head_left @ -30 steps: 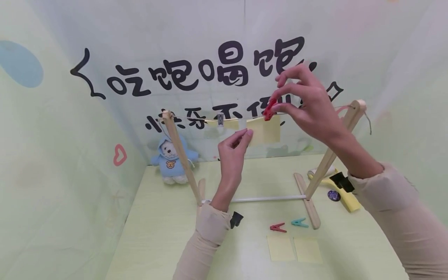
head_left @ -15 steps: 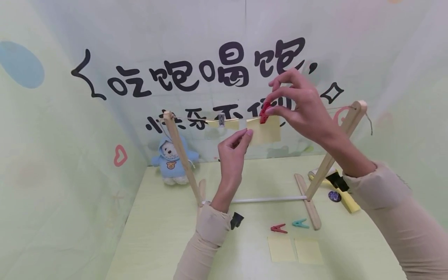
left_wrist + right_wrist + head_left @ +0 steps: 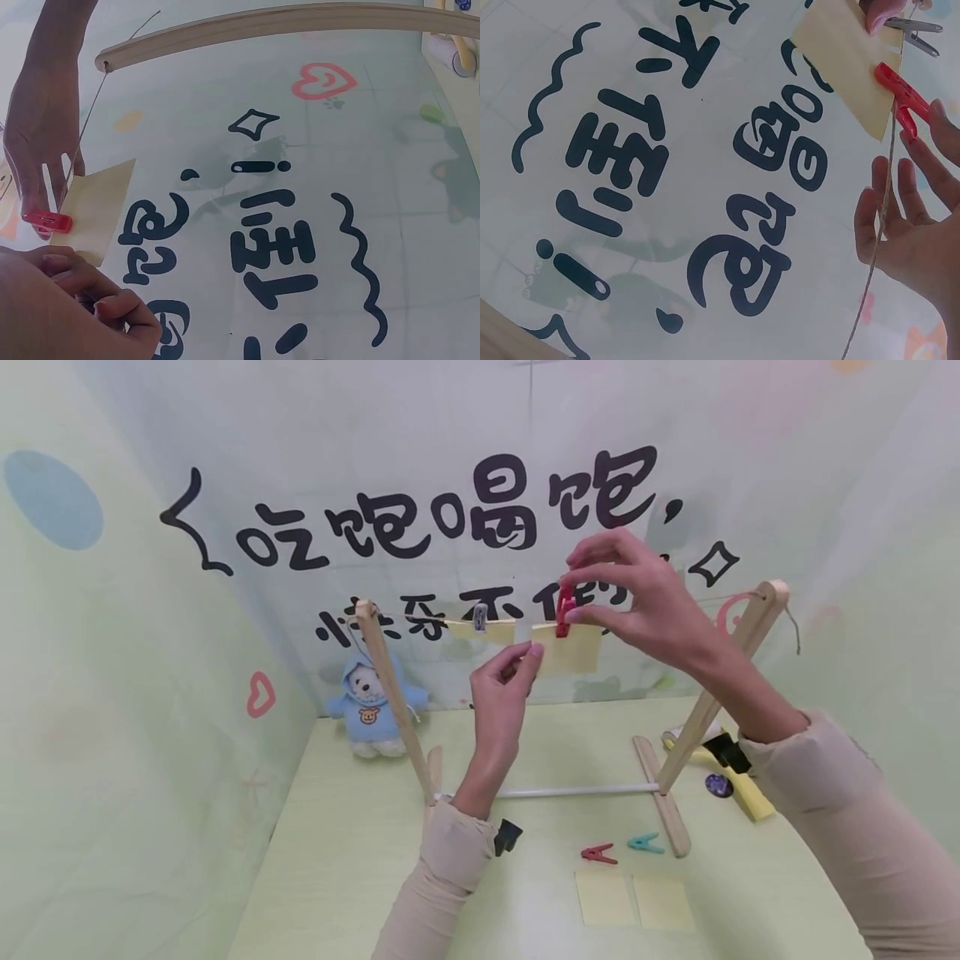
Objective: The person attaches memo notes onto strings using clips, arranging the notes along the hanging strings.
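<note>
My left hand (image 3: pixel 498 702) pinches the left side of a pale yellow paper sheet (image 3: pixel 579 652) just below a string (image 3: pixel 705 602). With thumb and fingertips, my right hand (image 3: pixel 648 593) pinches the handle end of a red clothespin (image 3: pixel 565 614). In the right wrist view the red clothespin (image 3: pixel 891 79) sits over the string and the edge of the paper (image 3: pixel 851 64). Farther left on the string, a grey clothespin (image 3: pixel 480 618) holds another yellow sheet (image 3: pixel 459 628). My left fingers hide part of the sheet they hold.
The string spans two wooden posts (image 3: pixel 390 681) joined by a white rod (image 3: pixel 577 791). On the table lie a red clothespin (image 3: pixel 598 853), a teal clothespin (image 3: pixel 646 843) and two yellow sheets (image 3: pixel 604 898). A blue-hooded plush toy (image 3: pixel 371 706) sits back left; a dark round object (image 3: pixel 718 786) lies right.
My right hand has moved left and down with the red clothespin, bringing it to the paper's top edge. My left hand stays at the sheet's left side.
</note>
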Motion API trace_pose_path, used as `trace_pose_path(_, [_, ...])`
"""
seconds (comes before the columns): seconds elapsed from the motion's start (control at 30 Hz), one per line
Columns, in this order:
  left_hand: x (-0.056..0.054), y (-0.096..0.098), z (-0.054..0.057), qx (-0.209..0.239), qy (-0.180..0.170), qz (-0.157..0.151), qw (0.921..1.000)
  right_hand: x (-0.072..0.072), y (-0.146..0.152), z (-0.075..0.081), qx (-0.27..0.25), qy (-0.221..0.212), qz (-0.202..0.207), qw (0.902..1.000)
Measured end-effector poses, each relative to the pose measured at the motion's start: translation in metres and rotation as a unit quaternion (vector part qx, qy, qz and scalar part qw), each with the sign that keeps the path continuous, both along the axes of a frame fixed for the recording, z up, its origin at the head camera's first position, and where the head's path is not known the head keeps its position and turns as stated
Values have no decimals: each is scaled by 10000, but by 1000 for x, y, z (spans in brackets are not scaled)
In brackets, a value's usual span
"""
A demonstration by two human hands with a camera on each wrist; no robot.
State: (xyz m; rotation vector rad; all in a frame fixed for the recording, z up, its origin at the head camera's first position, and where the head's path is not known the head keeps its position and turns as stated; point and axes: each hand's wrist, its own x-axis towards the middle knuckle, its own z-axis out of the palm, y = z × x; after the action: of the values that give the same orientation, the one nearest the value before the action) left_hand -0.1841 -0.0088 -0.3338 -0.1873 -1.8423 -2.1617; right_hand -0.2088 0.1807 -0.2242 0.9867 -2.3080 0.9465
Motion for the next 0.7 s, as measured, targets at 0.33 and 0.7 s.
trace_pose_path(0.33, [2,2,-5,-67,-189,-28,9998,16,18,-7,-228,445,-228,9985])
trace_pose_path(0.7, [0,2,-14,-182,-203,-86,9996,60,52,-35,-935,1191,-177,9883])
